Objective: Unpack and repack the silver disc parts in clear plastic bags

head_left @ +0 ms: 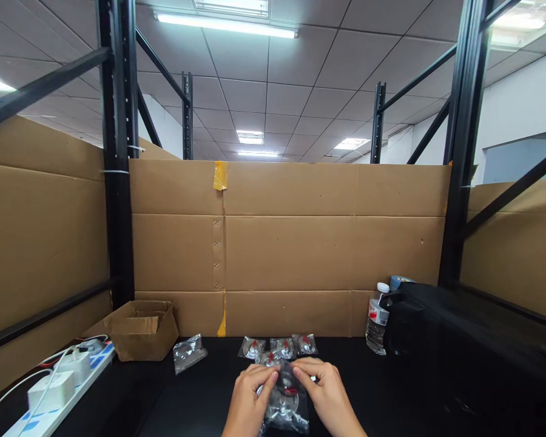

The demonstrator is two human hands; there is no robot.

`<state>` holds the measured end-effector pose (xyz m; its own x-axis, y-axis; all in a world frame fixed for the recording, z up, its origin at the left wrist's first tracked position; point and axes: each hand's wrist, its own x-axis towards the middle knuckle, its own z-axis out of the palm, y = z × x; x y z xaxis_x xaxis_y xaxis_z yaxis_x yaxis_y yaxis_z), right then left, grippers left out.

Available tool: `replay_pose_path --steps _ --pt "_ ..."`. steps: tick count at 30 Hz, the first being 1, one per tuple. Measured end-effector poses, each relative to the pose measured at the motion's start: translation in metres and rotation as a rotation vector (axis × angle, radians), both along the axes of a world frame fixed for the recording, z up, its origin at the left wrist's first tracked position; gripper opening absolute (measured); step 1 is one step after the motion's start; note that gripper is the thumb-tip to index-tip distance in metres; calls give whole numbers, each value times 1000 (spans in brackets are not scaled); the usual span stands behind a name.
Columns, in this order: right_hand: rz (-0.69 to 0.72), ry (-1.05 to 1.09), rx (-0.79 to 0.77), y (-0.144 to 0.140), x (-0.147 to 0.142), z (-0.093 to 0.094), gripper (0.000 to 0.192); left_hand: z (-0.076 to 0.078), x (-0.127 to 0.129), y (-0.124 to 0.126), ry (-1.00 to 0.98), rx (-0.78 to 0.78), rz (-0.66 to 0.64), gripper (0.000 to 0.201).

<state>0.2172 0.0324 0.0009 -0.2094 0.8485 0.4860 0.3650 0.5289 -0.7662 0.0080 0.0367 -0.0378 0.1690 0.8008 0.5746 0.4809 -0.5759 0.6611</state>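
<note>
Near the front middle of the black table, my left hand [251,397] and my right hand [322,393] pinch the top edge of a clear plastic bag [287,405]. Inside the bag is something round and clear with a red mark; its kind is hard to make out. Just beyond my fingers lie several similar small clear bags, among them one on the left [252,348], one in the middle [283,348] and one on the right [305,345]. Each holds a round piece with red on it. Another bag behind my left fingers is partly hidden.
A crumpled clear bag [189,353] lies beside an open cardboard box [142,331] at left. Plugs and cables sit on a white power strip [84,385]. At right stand a water bottle [377,318] and a large black bag [473,358]. Cardboard panels [291,255] wall the back.
</note>
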Motion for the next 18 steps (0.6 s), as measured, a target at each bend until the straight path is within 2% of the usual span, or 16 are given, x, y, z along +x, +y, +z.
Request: replay_pose_path --steps 3,6,11,15,18 --pt "-45 33 0 -1 -1 3 43 -4 -1 2 -83 -97 0 47" --pt "-25 34 -7 -2 -1 2 40 -5 -3 2 -121 -140 -45 43" --pt "-53 103 12 -3 -1 3 42 4 -1 -5 -103 -103 -43 37" --pt "-88 92 50 -2 -4 -2 37 8 -1 -7 -176 -63 -10 38" --pt "-154 50 32 -1 -7 -12 49 5 -6 0 -267 -54 9 34"
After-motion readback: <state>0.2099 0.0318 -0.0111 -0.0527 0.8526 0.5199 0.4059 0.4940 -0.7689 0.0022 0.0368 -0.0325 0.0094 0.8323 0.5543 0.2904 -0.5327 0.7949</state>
